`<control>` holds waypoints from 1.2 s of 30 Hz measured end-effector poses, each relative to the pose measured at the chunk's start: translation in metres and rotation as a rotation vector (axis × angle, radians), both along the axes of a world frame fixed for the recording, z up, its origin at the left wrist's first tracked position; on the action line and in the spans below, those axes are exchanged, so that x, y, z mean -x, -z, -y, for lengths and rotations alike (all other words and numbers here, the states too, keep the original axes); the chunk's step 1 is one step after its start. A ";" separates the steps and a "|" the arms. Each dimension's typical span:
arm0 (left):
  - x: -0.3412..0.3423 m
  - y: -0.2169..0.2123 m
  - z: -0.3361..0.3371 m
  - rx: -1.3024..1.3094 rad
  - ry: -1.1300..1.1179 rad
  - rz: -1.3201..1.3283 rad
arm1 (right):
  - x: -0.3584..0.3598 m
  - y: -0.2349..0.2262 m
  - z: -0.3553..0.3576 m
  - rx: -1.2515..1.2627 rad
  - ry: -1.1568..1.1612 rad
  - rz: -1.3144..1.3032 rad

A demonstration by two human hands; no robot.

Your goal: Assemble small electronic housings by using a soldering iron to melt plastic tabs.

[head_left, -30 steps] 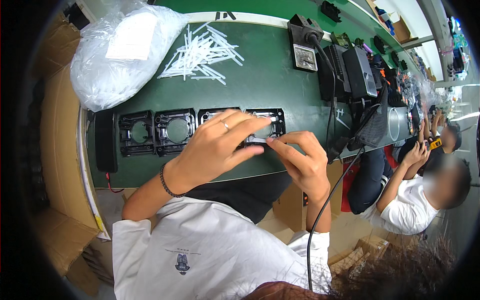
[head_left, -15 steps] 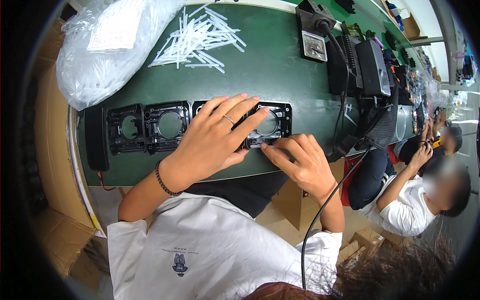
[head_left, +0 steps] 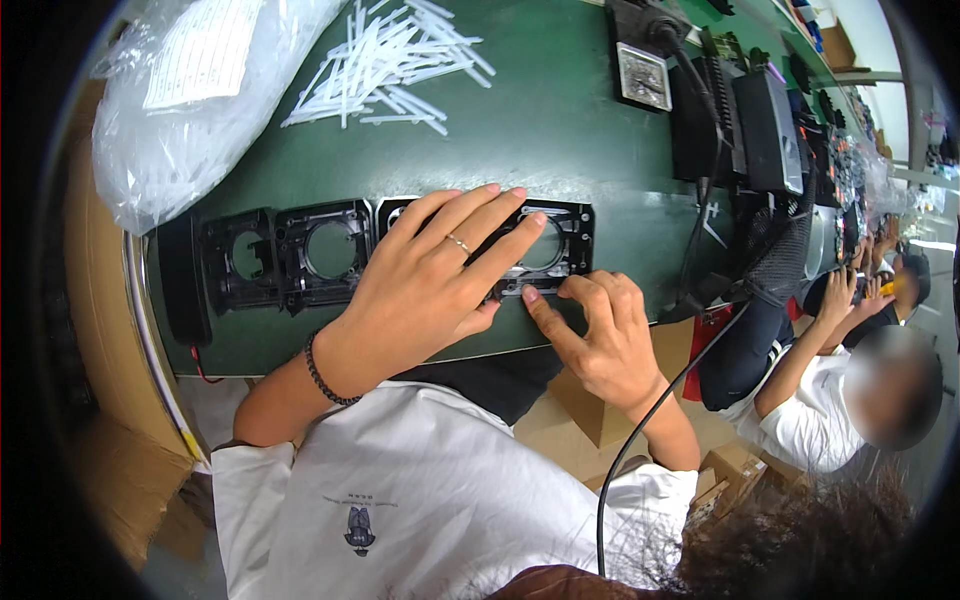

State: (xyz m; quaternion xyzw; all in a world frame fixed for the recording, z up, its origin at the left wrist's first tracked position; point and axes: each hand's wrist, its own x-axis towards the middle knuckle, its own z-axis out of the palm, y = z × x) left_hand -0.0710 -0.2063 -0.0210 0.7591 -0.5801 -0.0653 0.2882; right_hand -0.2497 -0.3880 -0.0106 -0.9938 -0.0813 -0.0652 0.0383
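A row of black plastic housings with round openings lies on the green table. My left hand [head_left: 425, 265] spreads palm down over the row, fingers stretched, covering most of one housing [head_left: 386, 216] and reaching onto the rightmost housing [head_left: 584, 238]. At that rightmost housing's near edge, my right hand [head_left: 612, 345] touches the rim with one outstretched digit. Its other fingers are bent and apart from that digit. Whether a small part lies under the touching tip cannot be seen. Two more housings, one [head_left: 289, 255] beside my left wrist and another [head_left: 221, 258] farther left, are uncovered.
Loose white plastic sticks [head_left: 385, 65] are heaped at the back, beside a clear plastic bag [head_left: 165, 150]. A long black block [head_left: 183, 290] ends the row at left. Black equipment [head_left: 765, 135], a small metal tray [head_left: 643, 77] and a cable [head_left: 640, 440] are at right, near a seated co-worker [head_left: 810, 400].
The view has shifted slightly, so the table things sit a little differently. Both my hands keep their places on the housings; the right hand's fingers have bent slightly more.
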 end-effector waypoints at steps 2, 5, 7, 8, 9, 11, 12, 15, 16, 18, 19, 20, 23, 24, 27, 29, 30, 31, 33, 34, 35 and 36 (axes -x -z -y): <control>0.001 -0.001 -0.002 -0.005 0.004 0.003 | 0.002 0.000 -0.001 -0.008 0.021 -0.006; -0.002 0.000 0.002 -0.042 -0.025 0.006 | 0.004 0.003 0.004 -0.081 0.061 0.021; 0.001 0.001 0.001 -0.007 -0.007 0.003 | 0.014 0.003 0.002 -0.106 0.148 0.020; 0.001 0.002 0.001 -0.003 -0.006 -0.005 | 0.012 -0.001 0.002 -0.089 0.170 0.006; -0.002 0.000 0.003 -0.001 -0.004 0.009 | 0.013 0.000 0.002 -0.091 0.173 0.004; -0.003 -0.002 0.006 0.009 0.000 0.026 | 0.014 0.004 0.001 -0.158 0.232 0.045; -0.003 -0.001 0.005 0.004 0.008 0.021 | 0.018 0.008 -0.002 -0.174 0.260 0.052; 0.000 0.000 0.002 0.002 0.010 0.025 | 0.012 0.001 -0.010 -0.246 0.309 0.042; -0.001 -0.001 0.003 -0.016 -0.005 0.026 | 0.008 0.001 -0.009 -0.261 0.329 0.060; 0.001 0.005 0.003 0.014 -0.003 0.038 | 0.000 0.003 -0.012 -0.495 0.400 0.247; 0.003 0.006 0.001 0.001 0.001 0.015 | -0.001 0.003 -0.013 -0.717 0.451 0.322; 0.000 0.005 0.003 0.018 -0.003 0.021 | -0.011 0.013 0.000 -0.838 0.424 0.418; -0.003 0.003 0.004 0.033 -0.040 0.021 | -0.063 0.017 0.018 -1.622 0.558 0.438; -0.006 0.003 0.005 0.046 -0.054 0.033 | -0.081 0.019 0.030 -1.768 0.585 0.449; -0.009 0.003 0.009 0.106 -0.071 0.041 | -0.129 0.017 0.058 -1.880 0.645 0.505; -0.011 0.000 0.012 0.115 -0.058 0.044 | -0.156 0.015 0.076 -1.844 0.693 0.544; -0.012 -0.001 0.012 0.125 -0.051 0.043 | -0.169 0.015 0.087 -1.695 0.709 0.636; -0.011 -0.003 0.012 0.124 -0.046 0.040 | -0.173 0.014 0.094 -1.539 0.726 0.726; -0.013 -0.006 0.013 0.145 -0.058 0.029 | -0.168 0.013 0.111 -1.397 0.729 0.613; -0.014 -0.006 0.013 0.144 -0.057 0.029 | -0.166 0.013 0.117 -1.257 0.721 0.500; -0.014 -0.005 0.014 0.141 -0.068 0.025 | -0.159 0.016 0.117 -1.258 0.724 0.502; -0.014 -0.003 0.011 0.131 -0.095 0.017 | -0.148 0.015 0.101 -1.194 0.633 0.641</control>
